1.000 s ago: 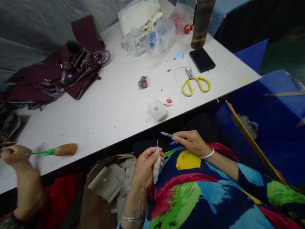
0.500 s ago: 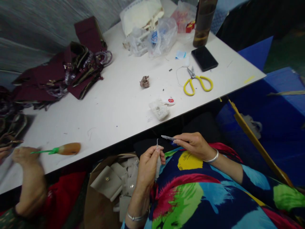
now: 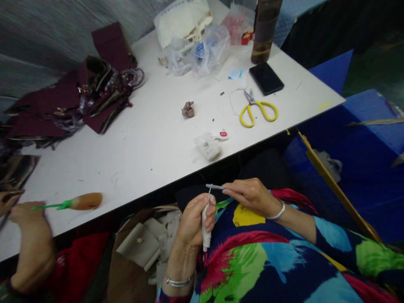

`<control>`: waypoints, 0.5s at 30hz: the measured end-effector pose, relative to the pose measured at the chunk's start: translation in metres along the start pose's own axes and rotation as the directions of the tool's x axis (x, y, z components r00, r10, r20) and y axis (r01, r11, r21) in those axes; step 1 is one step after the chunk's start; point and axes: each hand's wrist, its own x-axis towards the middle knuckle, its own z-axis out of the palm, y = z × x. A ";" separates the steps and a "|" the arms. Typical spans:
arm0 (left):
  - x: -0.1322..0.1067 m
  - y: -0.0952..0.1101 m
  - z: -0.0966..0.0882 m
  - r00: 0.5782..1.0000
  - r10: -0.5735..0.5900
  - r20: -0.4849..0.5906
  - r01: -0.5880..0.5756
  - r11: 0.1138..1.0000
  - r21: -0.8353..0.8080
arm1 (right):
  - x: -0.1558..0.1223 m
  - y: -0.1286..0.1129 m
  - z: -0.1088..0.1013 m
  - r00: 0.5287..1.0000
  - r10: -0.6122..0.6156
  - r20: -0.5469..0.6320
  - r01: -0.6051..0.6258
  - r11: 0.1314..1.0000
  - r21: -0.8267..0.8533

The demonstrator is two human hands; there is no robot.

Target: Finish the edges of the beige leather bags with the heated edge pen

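My left hand (image 3: pixel 193 219) is closed round a small white tube (image 3: pixel 205 229), its thin metal tip pointing up. My right hand (image 3: pixel 249 194) pinches a slim grey metal tool (image 3: pixel 214 186) that points left, and the tool's end meets the tube's tip. Both hands sit below the near edge of the white table (image 3: pixel 151 139), above my lap in a brightly patterned garment.
On the table lie yellow scissors (image 3: pixel 256 110), a black phone (image 3: pixel 266 78), a dark bottle (image 3: pixel 264 29), plastic bags (image 3: pixel 202 50), a small white packet (image 3: pixel 208 145), maroon bags (image 3: pixel 78 97) and an awl with a wooden handle (image 3: pixel 78 202). Another person's hand (image 3: pixel 22 210) works at the left. An open bag of pale pieces (image 3: pixel 142 244) stands below.
My right hand brought the grey tool leftward until it meets the tube's tip. My left hand shifted its grip, showing more of the white tube.
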 end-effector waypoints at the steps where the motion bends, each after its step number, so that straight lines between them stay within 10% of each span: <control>1: -0.003 -0.001 0.000 1.000 -0.005 0.019 0.005 1.000 -0.005 | 0.001 0.002 0.000 0.997 0.053 -0.049 -0.053 0.999 0.014; 4: -0.003 0.000 -0.003 1.000 0.013 0.019 -0.012 0.998 -0.061 | 0.003 0.001 -0.003 0.976 0.151 -0.159 -0.134 0.984 0.115; 11: 0.011 0.006 -0.008 0.991 -0.022 0.134 0.063 0.947 -0.316 | 0.008 -0.011 -0.002 0.994 -0.090 -0.058 0.096 0.989 0.109; 15: 0.005 0.006 -0.003 0.977 -0.008 0.214 0.077 0.944 -0.320 | 0.009 0.001 0.001 0.990 0.050 -0.130 -0.028 0.986 0.162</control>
